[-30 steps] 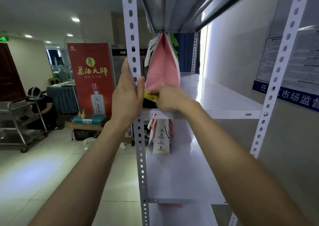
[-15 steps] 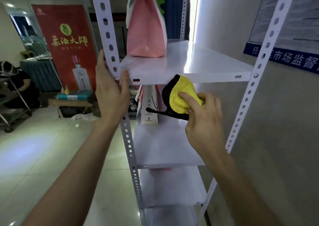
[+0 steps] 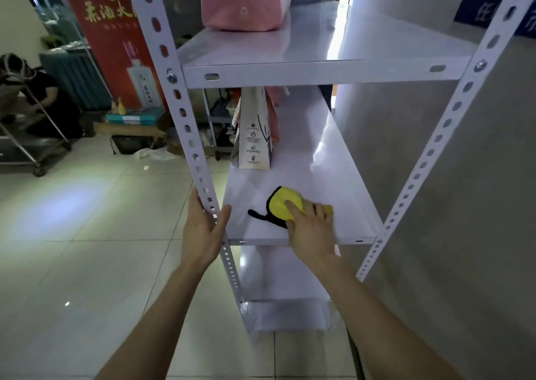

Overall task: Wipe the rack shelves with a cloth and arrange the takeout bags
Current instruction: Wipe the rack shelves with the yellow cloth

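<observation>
**On the middle shelf [image 3: 333, 176]: one cloth under one hand**

One yellow cloth [image 3: 285, 205] lies near the shelf's front edge, pressed by the flattened fingers of the right hand [image 3: 311, 228]. The left hand [image 3: 203, 228] grips the rack post [image 3: 179, 103]. Two bags show: one pink bag [image 3: 243, 2] on the upper shelf [image 3: 377, 45], one white paper bag [image 3: 253, 135] behind the cloth. Half a second earlier the cloth was held in the air.

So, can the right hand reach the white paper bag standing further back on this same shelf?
Probably yes. The right hand presses the cloth on that shelf, and only bare shelf lies between it and the paper bag.
</observation>
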`<state>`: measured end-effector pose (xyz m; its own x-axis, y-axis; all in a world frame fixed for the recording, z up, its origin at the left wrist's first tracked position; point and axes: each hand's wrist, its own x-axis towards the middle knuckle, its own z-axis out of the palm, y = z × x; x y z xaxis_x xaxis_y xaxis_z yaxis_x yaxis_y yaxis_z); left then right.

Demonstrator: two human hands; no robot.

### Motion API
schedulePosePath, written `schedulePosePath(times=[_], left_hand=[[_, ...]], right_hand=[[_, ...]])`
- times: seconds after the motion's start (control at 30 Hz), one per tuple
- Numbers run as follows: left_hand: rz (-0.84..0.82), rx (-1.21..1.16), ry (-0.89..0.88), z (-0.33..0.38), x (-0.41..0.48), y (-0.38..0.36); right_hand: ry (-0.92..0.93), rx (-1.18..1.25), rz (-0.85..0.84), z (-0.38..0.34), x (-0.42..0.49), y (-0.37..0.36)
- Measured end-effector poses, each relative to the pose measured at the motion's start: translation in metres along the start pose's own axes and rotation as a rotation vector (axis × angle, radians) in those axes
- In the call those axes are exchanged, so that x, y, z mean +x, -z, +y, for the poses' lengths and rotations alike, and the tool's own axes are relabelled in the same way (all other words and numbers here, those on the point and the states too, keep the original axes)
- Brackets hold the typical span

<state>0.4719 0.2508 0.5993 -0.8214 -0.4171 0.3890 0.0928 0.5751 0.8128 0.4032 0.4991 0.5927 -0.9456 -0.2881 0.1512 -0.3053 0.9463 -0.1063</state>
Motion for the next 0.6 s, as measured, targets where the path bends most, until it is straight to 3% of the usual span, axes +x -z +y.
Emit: schedulePosePath(times=[0.33,0.5,0.6], left_hand=[[-0.086,0.158,0.117,-0.016,-0.006,-0.004],[-0.111,0.182,0.143,-0.016,-0.005,-0.001],[-0.113,0.189,0.153,-0.014,-0.005,0.001]], right_hand=[[0.085,0.136,0.030,0.022,-0.006,0.029],[0.049,0.081,-0.135,0.027,0.031,0.035],[0.030,0.083,-0.051,0.010,0.040,0.033]])
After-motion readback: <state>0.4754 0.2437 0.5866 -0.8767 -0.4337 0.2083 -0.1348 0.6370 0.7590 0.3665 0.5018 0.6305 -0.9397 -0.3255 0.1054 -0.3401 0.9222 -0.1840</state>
